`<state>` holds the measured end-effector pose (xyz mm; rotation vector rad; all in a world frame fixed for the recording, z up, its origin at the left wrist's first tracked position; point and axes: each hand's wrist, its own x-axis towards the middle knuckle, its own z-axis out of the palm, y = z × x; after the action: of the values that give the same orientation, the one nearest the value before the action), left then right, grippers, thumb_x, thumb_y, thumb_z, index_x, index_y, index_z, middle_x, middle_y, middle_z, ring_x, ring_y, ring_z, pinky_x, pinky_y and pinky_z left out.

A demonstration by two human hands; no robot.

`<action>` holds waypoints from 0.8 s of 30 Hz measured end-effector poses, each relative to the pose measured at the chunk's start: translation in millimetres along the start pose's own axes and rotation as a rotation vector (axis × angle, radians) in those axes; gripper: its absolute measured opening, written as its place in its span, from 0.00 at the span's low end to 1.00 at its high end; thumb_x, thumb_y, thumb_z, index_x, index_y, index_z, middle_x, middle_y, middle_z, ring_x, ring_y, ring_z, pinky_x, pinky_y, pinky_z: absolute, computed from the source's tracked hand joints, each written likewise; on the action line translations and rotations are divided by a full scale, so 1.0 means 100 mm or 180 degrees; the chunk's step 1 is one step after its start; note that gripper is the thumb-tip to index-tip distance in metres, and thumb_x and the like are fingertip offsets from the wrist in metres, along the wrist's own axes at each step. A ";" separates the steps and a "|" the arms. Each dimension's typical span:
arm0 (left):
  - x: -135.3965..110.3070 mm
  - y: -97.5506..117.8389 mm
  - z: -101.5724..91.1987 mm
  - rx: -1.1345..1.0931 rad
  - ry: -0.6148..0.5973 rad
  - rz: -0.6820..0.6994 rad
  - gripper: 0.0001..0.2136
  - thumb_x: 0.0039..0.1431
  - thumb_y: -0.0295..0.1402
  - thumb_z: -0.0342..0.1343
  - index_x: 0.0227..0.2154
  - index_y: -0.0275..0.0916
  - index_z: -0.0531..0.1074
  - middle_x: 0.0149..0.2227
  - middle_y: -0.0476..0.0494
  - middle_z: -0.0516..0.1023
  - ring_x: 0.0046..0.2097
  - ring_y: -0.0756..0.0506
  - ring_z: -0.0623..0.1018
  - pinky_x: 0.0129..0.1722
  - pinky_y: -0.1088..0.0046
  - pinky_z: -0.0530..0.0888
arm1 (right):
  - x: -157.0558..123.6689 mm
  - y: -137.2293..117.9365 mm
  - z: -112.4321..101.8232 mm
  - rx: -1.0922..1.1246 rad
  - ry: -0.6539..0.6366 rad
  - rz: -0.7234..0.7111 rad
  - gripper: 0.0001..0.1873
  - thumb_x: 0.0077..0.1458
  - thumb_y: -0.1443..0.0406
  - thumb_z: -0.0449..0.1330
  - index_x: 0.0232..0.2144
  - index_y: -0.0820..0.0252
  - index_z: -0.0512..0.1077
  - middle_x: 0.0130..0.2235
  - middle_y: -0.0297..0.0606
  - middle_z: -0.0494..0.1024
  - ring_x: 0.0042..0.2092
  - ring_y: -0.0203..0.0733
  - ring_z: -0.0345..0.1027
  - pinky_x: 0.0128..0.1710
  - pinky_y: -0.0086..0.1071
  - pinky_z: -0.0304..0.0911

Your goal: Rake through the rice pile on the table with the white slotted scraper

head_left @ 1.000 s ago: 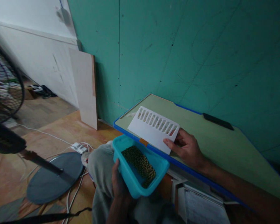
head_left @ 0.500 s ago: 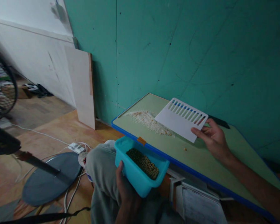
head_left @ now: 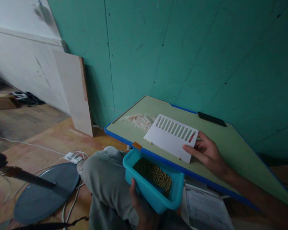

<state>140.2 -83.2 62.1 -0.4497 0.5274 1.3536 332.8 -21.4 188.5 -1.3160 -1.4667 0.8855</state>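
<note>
My right hand (head_left: 207,153) pinches the right end of a white slotted plastic scraper (head_left: 166,142). The scraper leans over the pale green tabletop (head_left: 232,159), its lower edge close to the blue front rim. Left of it lies a spread pile of rice-like white grains (head_left: 139,121) with orange-brown bits among them. A small yellowish piece (head_left: 179,158) sits by the scraper's lower edge. My left hand (head_left: 144,204) supports a turquoise plastic tub (head_left: 146,188) from below, just under the table edge. Dark green and tan beans or pellets (head_left: 156,174) lie inside the tub.
A dark flat object (head_left: 211,118) rests at the table's back edge against the green wall (head_left: 144,57). An orange clip (head_left: 137,146) sits on the front rim. On the floor are a round fan base (head_left: 46,193), a white power strip (head_left: 73,157) and cables. A board (head_left: 73,92) leans at left.
My right hand has brought the scraper down and toward the table's front edge. The tub has shifted slightly right and down in view. The camera has turned a little right.
</note>
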 end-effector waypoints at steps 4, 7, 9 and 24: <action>-0.01 -0.04 0.01 0.0025 -0.0153 0.0013 0.27 0.58 0.50 0.64 0.58 0.48 0.78 0.49 0.40 0.86 0.54 0.29 0.82 0.58 0.46 0.75 | -0.05 -0.04 0.08 -0.0017 -0.0137 -0.0051 0.21 0.54 0.56 0.72 0.46 0.52 0.71 0.37 0.38 0.87 0.34 0.47 0.83 0.32 0.37 0.81; -0.01 -0.04 0.03 -0.0005 -0.0043 0.0036 0.26 0.60 0.50 0.61 0.59 0.48 0.77 0.48 0.41 0.86 0.53 0.30 0.82 0.59 0.48 0.74 | -0.03 -0.02 0.06 0.0033 0.0024 -0.0100 0.20 0.53 0.57 0.73 0.44 0.52 0.71 0.37 0.37 0.87 0.35 0.48 0.84 0.34 0.37 0.81; 0.00 -0.02 0.04 0.0002 0.0055 0.0008 0.25 0.62 0.48 0.59 0.60 0.47 0.77 0.47 0.41 0.87 0.52 0.31 0.83 0.59 0.49 0.74 | -0.01 -0.01 0.04 0.0044 0.0205 -0.0121 0.21 0.51 0.58 0.74 0.43 0.52 0.71 0.36 0.36 0.87 0.35 0.47 0.83 0.34 0.37 0.81; -0.05 0.23 0.20 -0.0067 -0.0091 0.0071 0.26 0.64 0.49 0.58 0.61 0.46 0.74 0.45 0.39 0.86 0.46 0.29 0.85 0.54 0.42 0.76 | -0.01 0.08 -0.05 0.0275 0.0277 -0.0282 0.17 0.54 0.61 0.73 0.43 0.50 0.72 0.35 0.33 0.86 0.32 0.42 0.81 0.33 0.32 0.76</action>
<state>119.3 -71.5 81.0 -0.4423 0.4963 1.3861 340.2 -21.3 182.1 -1.2021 -1.3933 0.8149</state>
